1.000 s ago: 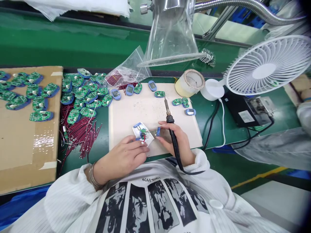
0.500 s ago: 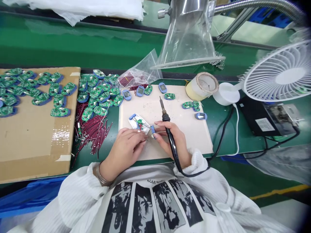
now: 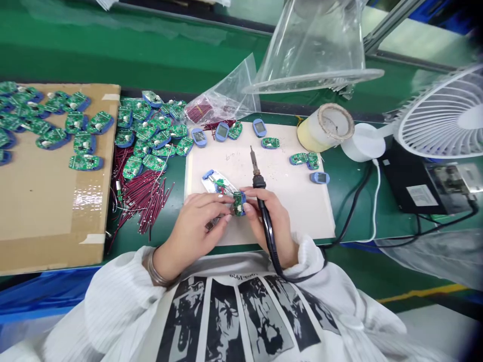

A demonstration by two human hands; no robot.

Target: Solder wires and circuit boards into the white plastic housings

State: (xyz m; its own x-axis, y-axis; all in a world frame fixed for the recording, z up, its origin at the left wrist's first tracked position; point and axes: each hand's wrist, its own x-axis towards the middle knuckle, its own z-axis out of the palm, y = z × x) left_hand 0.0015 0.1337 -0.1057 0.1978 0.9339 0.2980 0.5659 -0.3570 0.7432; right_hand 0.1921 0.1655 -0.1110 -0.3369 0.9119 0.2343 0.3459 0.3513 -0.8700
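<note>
Over the pale work sheet [image 3: 294, 211], both hands meet at a small green circuit board with a blue casing [image 3: 239, 203]. My left hand [image 3: 199, 218] is closed, its fingertips on the left edge of the board; a small dark piece shows under those fingers. My right hand [image 3: 277, 223] grips the board's blue side with thumb and fingers. It also holds a soldering iron [image 3: 267, 223], its tip pointing up and away from the board. Just beyond the left fingers lies a white and blue housing [image 3: 216, 182], open, with thin wires running towards the board.
Several blue-backed circuit boards [image 3: 86, 162] lie on cardboard at left, beside a heap of boards and dark red wires [image 3: 145, 198]. Further back are a plastic bag [image 3: 234, 93], a clear hood [image 3: 313, 55] and a tape roll [image 3: 324, 128]. A white fan [image 3: 445, 115] and black box [image 3: 407, 181] stand right.
The board has turned in my fingers, so its green face now shows where mostly blue casing did before. My left fingers have come onto its edge. The camera view has shifted slightly.
</note>
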